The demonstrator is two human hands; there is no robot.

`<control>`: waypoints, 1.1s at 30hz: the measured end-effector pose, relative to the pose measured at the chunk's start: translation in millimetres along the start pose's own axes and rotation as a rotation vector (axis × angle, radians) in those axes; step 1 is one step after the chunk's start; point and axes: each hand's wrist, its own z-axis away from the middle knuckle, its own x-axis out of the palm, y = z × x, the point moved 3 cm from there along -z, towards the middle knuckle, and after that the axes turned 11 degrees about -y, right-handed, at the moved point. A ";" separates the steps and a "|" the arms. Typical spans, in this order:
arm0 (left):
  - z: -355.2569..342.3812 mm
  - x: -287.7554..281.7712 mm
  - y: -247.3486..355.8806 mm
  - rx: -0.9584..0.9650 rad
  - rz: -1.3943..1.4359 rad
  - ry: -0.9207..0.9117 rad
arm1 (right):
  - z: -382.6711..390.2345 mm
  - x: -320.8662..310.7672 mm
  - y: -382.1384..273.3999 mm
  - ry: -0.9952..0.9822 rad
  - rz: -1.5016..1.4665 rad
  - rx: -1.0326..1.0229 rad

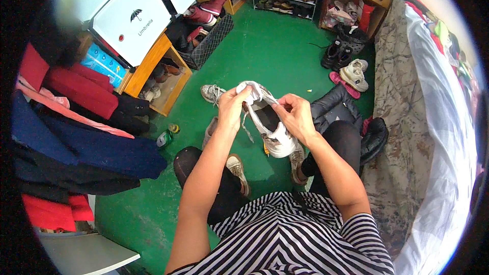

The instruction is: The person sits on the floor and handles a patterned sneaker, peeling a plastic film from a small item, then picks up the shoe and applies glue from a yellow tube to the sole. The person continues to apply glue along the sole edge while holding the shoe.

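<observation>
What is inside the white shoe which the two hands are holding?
Inside the white shoe, a dark inner surface shows; anything deeper is covered by the upper.

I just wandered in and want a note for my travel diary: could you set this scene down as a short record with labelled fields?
Held item: white shoe, opening facing up, a loose lace hanging from it
Left hand: grips the shoe's far end
Right hand: pinches the edge of its opening
Clothing: black-and-white striped top
Floor: green
Ahead, left: laced shoe on the floor
Right: dark puffer jacket
Beyond the jacket: pink slipper, black boots
</observation>
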 end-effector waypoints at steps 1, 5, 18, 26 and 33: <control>-1.4 -0.6 -1.1 0.005 -0.090 -0.036 | 1.6 0.5 1.6 0.014 -0.011 0.022; -3.4 4.6 -12.7 0.141 -0.488 -0.093 | 2.3 4.9 22.3 0.082 -0.028 0.081; 10.1 33.6 -19.8 -0.011 -0.401 -0.107 | -4.4 -5.1 2.5 0.367 0.230 -0.218; -2.1 30.0 -33.2 -0.299 0.589 -0.040 | 8.5 36.7 -21.4 0.082 0.536 -0.594; -12.8 2.8 -5.6 -0.204 0.655 -0.227 | -1.2 -4.1 -29.0 0.171 0.308 -0.523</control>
